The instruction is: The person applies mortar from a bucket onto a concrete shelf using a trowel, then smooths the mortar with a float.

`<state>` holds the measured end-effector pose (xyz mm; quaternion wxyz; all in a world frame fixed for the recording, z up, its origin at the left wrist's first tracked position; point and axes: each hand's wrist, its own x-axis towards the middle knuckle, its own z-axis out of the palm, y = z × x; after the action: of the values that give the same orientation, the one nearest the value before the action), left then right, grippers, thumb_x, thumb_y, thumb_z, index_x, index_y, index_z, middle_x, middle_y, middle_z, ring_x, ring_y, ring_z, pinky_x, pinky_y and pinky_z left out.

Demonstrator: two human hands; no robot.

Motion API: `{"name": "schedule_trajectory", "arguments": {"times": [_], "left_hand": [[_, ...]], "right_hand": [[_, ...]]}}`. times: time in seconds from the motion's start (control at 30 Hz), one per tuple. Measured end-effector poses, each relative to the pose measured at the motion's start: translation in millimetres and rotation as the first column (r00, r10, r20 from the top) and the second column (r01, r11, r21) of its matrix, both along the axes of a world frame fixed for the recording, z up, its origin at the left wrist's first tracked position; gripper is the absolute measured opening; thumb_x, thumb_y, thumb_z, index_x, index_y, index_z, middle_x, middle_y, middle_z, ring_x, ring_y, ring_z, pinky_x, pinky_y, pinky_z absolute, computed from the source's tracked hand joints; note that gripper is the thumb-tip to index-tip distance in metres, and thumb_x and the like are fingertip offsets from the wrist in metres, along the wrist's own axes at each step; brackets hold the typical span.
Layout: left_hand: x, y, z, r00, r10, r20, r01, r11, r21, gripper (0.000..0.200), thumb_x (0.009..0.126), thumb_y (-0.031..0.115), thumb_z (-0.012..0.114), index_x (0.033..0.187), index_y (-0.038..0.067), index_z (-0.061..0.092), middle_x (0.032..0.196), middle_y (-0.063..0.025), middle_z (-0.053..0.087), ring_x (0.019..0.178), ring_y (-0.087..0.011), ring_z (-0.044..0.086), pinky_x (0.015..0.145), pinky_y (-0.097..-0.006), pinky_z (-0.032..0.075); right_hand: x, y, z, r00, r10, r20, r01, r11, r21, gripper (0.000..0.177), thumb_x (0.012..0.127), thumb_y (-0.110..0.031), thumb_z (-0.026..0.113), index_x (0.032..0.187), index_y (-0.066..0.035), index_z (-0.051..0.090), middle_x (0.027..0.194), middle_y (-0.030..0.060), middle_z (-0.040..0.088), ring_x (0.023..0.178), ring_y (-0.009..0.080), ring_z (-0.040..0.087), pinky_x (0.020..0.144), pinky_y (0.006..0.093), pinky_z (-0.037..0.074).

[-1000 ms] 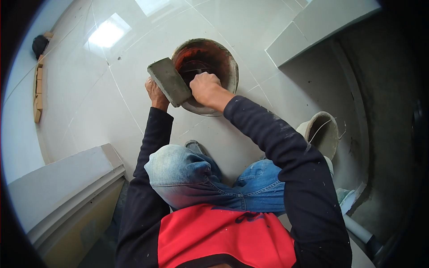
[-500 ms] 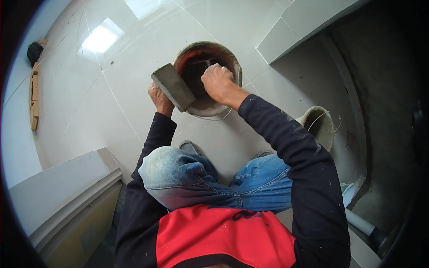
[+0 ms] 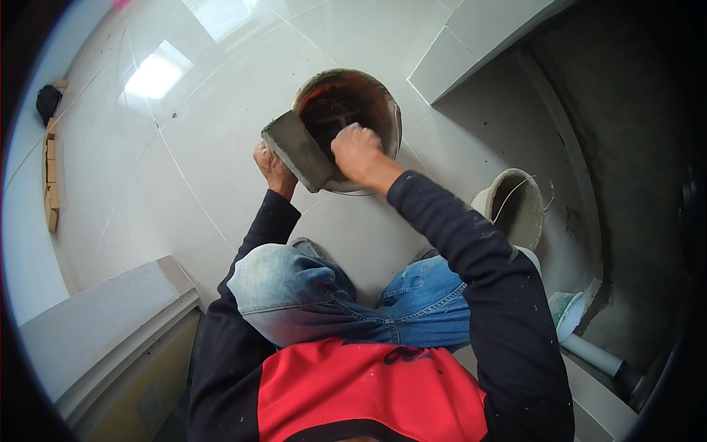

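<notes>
My left hand (image 3: 274,168) is closed behind a flat rectangular plastering float (image 3: 298,151), whose grey face looks coated with mortar. The float is tilted, its lower right part overlapping the left rim of a mortar-stained bucket (image 3: 398,121). Over the bucket's opening, my right hand (image 3: 356,151) is closed in a fist, apparently around a trowel (image 3: 340,119); only a pale metal piece of it shows beyond the knuckles. The blade is hidden in the dark, reddish interior.
A second, smaller bucket (image 3: 524,210) with a wire handle stands to the right. Pale floor tiles (image 3: 206,155) surround the buckets. A tiled ledge (image 3: 456,59) juts in at upper right, a white pipe (image 3: 591,355) lies lower right, and wooden blocks (image 3: 51,177) line the left wall.
The float and my left hand have shifted slightly right and down, over the bucket's rim. My right hand has dipped a little within the opening. The view has shifted slightly.
</notes>
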<state>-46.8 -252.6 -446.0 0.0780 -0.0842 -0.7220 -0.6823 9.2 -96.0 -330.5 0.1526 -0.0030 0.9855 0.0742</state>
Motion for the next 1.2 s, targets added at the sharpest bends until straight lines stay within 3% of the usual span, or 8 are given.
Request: {"name": "schedule_trajectory", "arguments": {"times": [0.03, 0.4, 0.47, 0.6, 0.8, 0.93, 1.07, 1.2], "left_hand": [[4.3, 1.0, 5.4, 0.984, 0.018, 0.175, -0.056, 0.975, 0.214, 0.044, 0.093, 0.041, 0.056, 0.071, 0.003, 0.053, 0.066, 0.0007, 0.057, 0.059, -0.0065, 0.050, 0.051, -0.0241, 0.041], [3.6, 6.3, 14.6, 0.982, 0.004, 0.190, -0.048, 0.974, 0.223, 0.036, 0.094, 0.029, 0.054, 0.073, 0.000, 0.055, 0.067, -0.0003, 0.058, 0.061, -0.0067, 0.050, 0.054, -0.0247, 0.042], [6.5, 3.7, 16.3, 0.989, -0.024, 0.148, -0.012, 0.972, 0.235, 0.034, 0.094, 0.027, 0.053, 0.074, -0.001, 0.056, 0.067, -0.0004, 0.058, 0.061, -0.0067, 0.050, 0.054, -0.0244, 0.042], [10.6, 17.5, 30.2, 0.992, 0.043, 0.122, -0.077, 0.955, 0.286, 0.033, 0.094, 0.025, 0.053, 0.075, -0.001, 0.057, 0.067, -0.0010, 0.058, 0.061, -0.0064, 0.049, 0.053, -0.0240, 0.040], [4.2, 8.9, 27.6, 0.988, 0.046, 0.146, -0.074, 0.979, 0.192, 0.039, 0.095, 0.027, 0.049, 0.069, -0.002, 0.053, 0.064, -0.0006, 0.056, 0.061, -0.0080, 0.048, 0.054, -0.0264, 0.041], [-1.8, 13.8, 31.1, 0.996, 0.057, -0.062, -0.055, 0.998, 0.042, 0.039, 0.095, 0.027, 0.049, 0.068, -0.002, 0.052, 0.062, -0.0006, 0.055, 0.059, -0.0082, 0.047, 0.053, -0.0274, 0.040], [6.1, 13.4, 25.3, 0.990, 0.073, 0.119, -0.093, 0.982, 0.164, 0.038, 0.095, 0.026, 0.051, 0.069, -0.002, 0.054, 0.060, -0.0011, 0.055, 0.057, -0.0080, 0.047, 0.052, -0.0274, 0.040], [5.1, 12.1, 35.3, 0.986, 0.078, 0.146, -0.095, 0.989, 0.117, 0.038, 0.096, 0.026, 0.050, 0.073, -0.003, 0.057, 0.063, -0.0014, 0.056, 0.059, -0.0079, 0.048, 0.053, -0.0270, 0.040]], "right_hand": [[10.5, -8.2, -8.6, 0.996, 0.060, 0.067, -0.062, 0.998, 0.021, 0.018, 0.082, -0.015, 0.059, 0.090, -0.007, 0.073, 0.091, 0.0112, 0.067, 0.093, 0.0244, 0.065, 0.062, 0.0363, 0.058], [-9.8, 23.8, -0.9, 0.997, 0.006, -0.074, -0.003, 0.999, 0.042, 0.016, 0.082, -0.013, 0.059, 0.088, -0.006, 0.072, 0.095, 0.0129, 0.065, 0.092, 0.0240, 0.065, 0.060, 0.0368, 0.057], [8.5, 12.6, -11.7, 0.978, 0.204, 0.041, -0.204, 0.979, -0.002, 0.018, 0.083, -0.013, 0.058, 0.091, -0.005, 0.072, 0.098, 0.0145, 0.065, 0.091, 0.0248, 0.065, 0.061, 0.0359, 0.057], [38.4, 12.4, -20.3, 0.986, 0.146, 0.086, -0.149, 0.988, 0.038, 0.020, 0.083, -0.012, 0.059, 0.097, -0.005, 0.072, 0.101, 0.0141, 0.065, 0.096, 0.0263, 0.065, 0.066, 0.0355, 0.058], [1.8, 17.0, 10.8, 0.992, 0.035, -0.122, -0.032, 0.999, 0.021, 0.014, 0.081, -0.010, 0.058, 0.084, -0.001, 0.067, 0.088, 0.0139, 0.064, 0.088, 0.0264, 0.067, 0.068, 0.0356, 0.057], [36.0, 17.2, -33.6, 0.964, 0.247, -0.098, -0.245, 0.969, 0.037, 0.017, 0.082, -0.012, 0.059, 0.090, -0.005, 0.072, 0.097, 0.0154, 0.064, 0.090, 0.0241, 0.066, 0.063, 0.0327, 0.057], [29.4, 28.1, -8.9, 0.994, 0.103, 0.044, -0.103, 0.995, -0.010, 0.019, 0.083, -0.012, 0.059, 0.094, 0.000, 0.069, 0.099, 0.0147, 0.063, 0.094, 0.0265, 0.066, 0.063, 0.0346, 0.057], [6.6, 28.0, 13.2, 0.976, 0.077, -0.204, -0.062, 0.995, 0.077, 0.016, 0.081, -0.012, 0.059, 0.088, -0.003, 0.070, 0.089, 0.0099, 0.062, 0.085, 0.0233, 0.067, 0.055, 0.0350, 0.056]]}}
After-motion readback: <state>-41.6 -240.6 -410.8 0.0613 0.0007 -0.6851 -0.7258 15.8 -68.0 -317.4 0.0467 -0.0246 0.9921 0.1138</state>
